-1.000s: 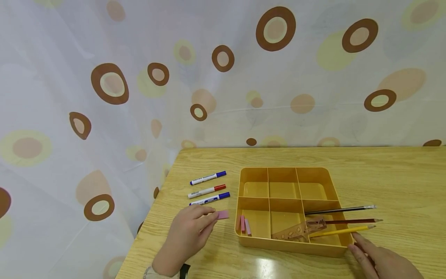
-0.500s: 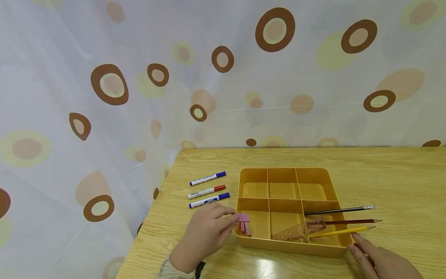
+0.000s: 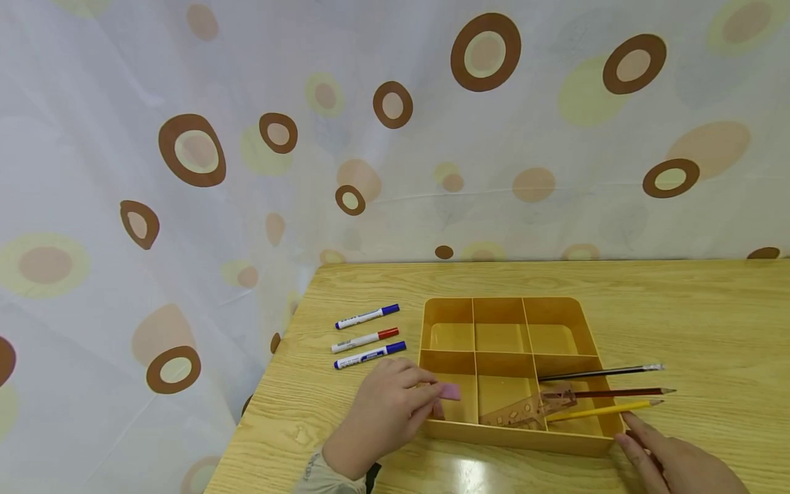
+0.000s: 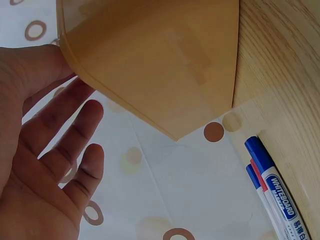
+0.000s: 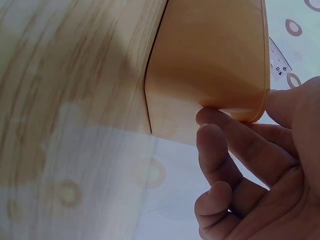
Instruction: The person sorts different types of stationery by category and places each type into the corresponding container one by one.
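My left hand [image 3: 387, 412] pinches a flat pink eraser [image 3: 450, 392] over the front-left compartment of a yellow divided tray [image 3: 518, 439]. Under that hand, another pink piece [image 3: 439, 410] partly shows inside the compartment. In the left wrist view, the thumb and forefinger tips go behind the tray's wall [image 4: 150, 65], which hides the eraser. At the front-right corner, my right hand [image 3: 685, 461] grips the tray, its thumb at the rim and fingertips against the outer wall [image 5: 210, 60]. A brownish see-through ruler [image 3: 515, 413] lies across the front compartments.
Black [image 3: 607, 372], dark red [image 3: 626, 392] and yellow [image 3: 617, 409] pencils jut past the tray's right side. Left of the tray lie two blue-capped markers [image 3: 370, 355] and a red-capped marker [image 3: 364, 339]. A patterned curtain [image 3: 395, 171] hangs behind the wooden table [image 3: 710, 329].
My left hand has carried the pink eraser rightward from the table, over the tray's left rim, to above the front-left compartment. The right hand stays at the corner.
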Motion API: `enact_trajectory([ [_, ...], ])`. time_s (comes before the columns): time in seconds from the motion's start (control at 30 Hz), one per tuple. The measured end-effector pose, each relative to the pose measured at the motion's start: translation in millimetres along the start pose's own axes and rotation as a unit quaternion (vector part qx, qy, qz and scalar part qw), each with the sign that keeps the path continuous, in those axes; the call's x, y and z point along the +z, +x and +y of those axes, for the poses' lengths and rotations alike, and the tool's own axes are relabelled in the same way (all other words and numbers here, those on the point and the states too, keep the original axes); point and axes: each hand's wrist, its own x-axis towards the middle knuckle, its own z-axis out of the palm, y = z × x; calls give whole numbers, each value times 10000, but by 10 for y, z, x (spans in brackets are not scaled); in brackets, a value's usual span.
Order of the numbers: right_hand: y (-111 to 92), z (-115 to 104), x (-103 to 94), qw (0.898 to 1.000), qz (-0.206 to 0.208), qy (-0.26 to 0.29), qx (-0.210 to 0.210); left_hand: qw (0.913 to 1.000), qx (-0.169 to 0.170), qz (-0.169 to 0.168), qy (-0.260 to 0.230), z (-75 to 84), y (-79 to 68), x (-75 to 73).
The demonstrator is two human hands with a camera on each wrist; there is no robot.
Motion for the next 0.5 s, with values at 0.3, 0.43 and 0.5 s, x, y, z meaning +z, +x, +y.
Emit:
enact_trajectory([
  [0.3,-9,-16,-5,10000,38,1,26,9998,72,-133,144,21,10,58],
  [0.43,-14,-22,-7,10000,71,-5,22,9998,29,-137,144,28,4,64],
  [0.5,-16,-22,-6,10000,95,-3,17,9999,33,-94,133,29,3,67],
])
